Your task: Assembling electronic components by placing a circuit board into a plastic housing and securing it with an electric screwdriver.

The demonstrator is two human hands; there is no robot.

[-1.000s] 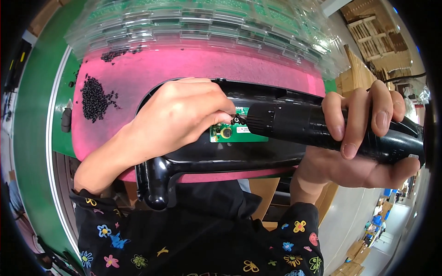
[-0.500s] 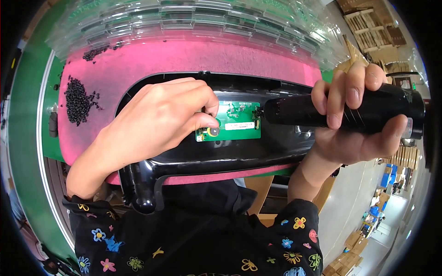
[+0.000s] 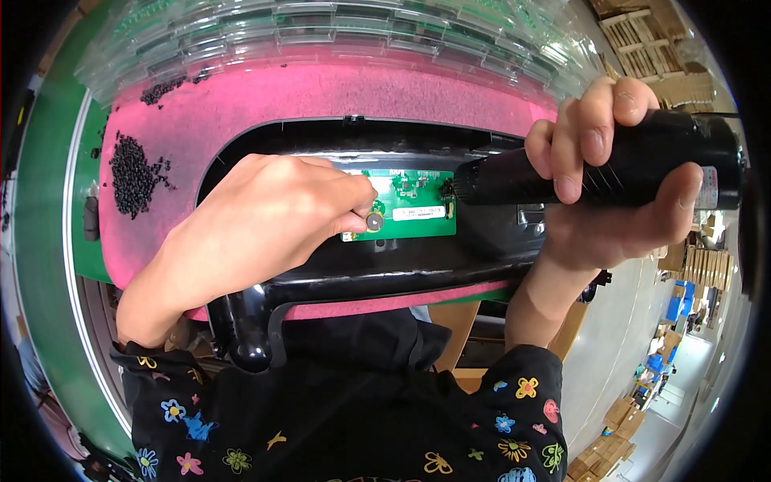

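Observation:
A green circuit board (image 3: 430,227) with a white label and a small round part lies inside a long, glossy black plastic housing (image 3: 385,265). My left hand (image 3: 269,213) reaches over the board's left end, thumb and forefinger pinched together; whatever is between them is hidden. In my right hand (image 3: 594,161) lies a thick black power screwdriver (image 3: 506,178), held level, its narrow end pointing left. Around its tip, at the board's right end, is a dark cluster (image 3: 447,189) that looks like small screws.
A pile of small black screws (image 3: 135,177) sits on the left of the pink mat (image 3: 321,92), with a smaller scatter (image 3: 163,90) farther back. Stacked clear plastic trays (image 3: 337,32) line the far edge. Cardboard boxes (image 3: 618,426) stand on the floor at right.
The screwdriver's rear has risen a little, and my right hand has shifted slightly up and left. The housing and board sit slightly higher in view. My left hand stays pinched near the board's left end.

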